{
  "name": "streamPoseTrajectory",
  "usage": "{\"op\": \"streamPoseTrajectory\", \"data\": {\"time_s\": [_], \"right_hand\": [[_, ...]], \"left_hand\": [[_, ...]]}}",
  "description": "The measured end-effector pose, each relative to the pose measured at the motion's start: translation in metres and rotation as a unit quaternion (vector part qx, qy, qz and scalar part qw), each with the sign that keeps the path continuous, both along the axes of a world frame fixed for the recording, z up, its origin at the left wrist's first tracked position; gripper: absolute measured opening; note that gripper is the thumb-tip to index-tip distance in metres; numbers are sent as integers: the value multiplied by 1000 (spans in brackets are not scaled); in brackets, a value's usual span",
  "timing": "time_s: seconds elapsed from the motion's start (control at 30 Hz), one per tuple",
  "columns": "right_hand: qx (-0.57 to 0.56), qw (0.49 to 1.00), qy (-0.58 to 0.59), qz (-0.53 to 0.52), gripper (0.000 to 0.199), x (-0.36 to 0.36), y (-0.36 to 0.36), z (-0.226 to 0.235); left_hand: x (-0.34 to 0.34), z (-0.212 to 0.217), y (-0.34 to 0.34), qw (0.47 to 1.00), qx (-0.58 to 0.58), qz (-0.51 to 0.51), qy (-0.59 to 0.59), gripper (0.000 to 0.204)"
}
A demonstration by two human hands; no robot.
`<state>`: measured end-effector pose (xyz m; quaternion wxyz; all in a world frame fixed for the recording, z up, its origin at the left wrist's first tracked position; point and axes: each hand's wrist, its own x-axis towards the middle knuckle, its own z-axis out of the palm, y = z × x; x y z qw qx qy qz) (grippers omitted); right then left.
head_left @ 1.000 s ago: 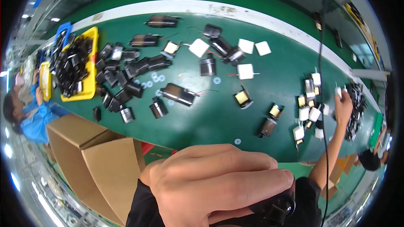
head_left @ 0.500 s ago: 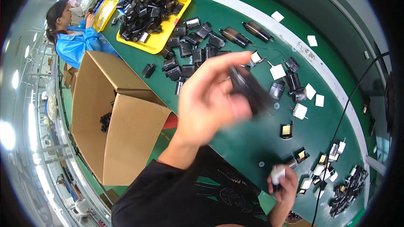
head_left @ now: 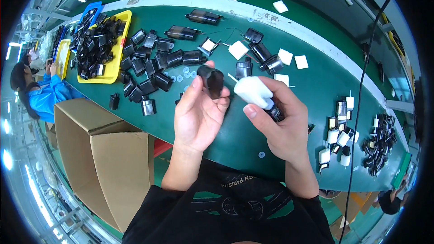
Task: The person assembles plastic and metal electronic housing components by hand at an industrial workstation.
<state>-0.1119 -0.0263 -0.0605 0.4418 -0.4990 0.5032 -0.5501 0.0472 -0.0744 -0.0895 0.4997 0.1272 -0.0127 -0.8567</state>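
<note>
Left hand: the left hand (head_left: 199, 115) was raised over the near edge of the green table (head_left: 316, 95), palm up, its fingers closed around a small black housing (head_left: 211, 80), thumb along one side.
Right hand: the right hand (head_left: 280, 124) sat just beside the left, fingers wrapped on a white applicator bottle (head_left: 253, 91) whose thin tip pointed toward the black housing.
Hidden: a dark part under the right fingers, below the bottle, was mostly covered, and its kind could not be told; whether the tip touched the housing could not be told either.
Cut off: the person's forearms ran into a black printed shirt (head_left: 235, 208) at the lower edge.
Hard to make out: the small black-and-white parts (head_left: 337, 135) at the right of the table, and the dark heap (head_left: 379, 142) beyond them, were too small to tell piece by piece.
Box: an open brown cardboard box (head_left: 104, 153) stood at the left below the table edge, flaps up, its inside in shadow.
Trays: a yellow tray (head_left: 120, 47) at the far left held a pile of black housings; a blue tray (head_left: 92, 8) lay just behind it.
Labels: white square pads (head_left: 285, 56) lay scattered at the middle and far side of the table, all blank from here.
Loose parts: more black housings (head_left: 153, 63) lay spread between the yellow tray and the hands.
Other person: a co-worker in a blue sleeve (head_left: 47, 95) sat at the far left, bent by the rim.
</note>
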Motion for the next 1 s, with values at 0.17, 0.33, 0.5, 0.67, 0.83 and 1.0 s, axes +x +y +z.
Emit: {"op": "streamPoseTrajectory", "data": {"time_s": [0.17, 0.33, 0.5, 0.67, 0.83, 1.0], "right_hand": [[18, 999, 17, -28, 35, 7, 14, -11], [3, 991, -93, -97, 38, 19, 21, -37], [63, 976, -201, -51, 46, 22, 20, -38], [54, 973, -217, -49, 36, 17, 19, -30], [100, 988, -114, -38, 35, 4, 19, -12], [72, 992, 2, -101, 25, 0, 15, 4]], "left_hand": [[-7, 7, 16, 988, -55, 35, -138, 31], [-10, 4, 27, 985, -72, 41, -148, 36], [1, 12, 29, 981, -81, 60, -164, 39], [-1, 3, 17, 995, -12, 34, -90, 38], [-6, -4, 6, 998, 51, -2, -48, 21], [-14, -12, -4, 988, 117, -61, 77, 25]]}}
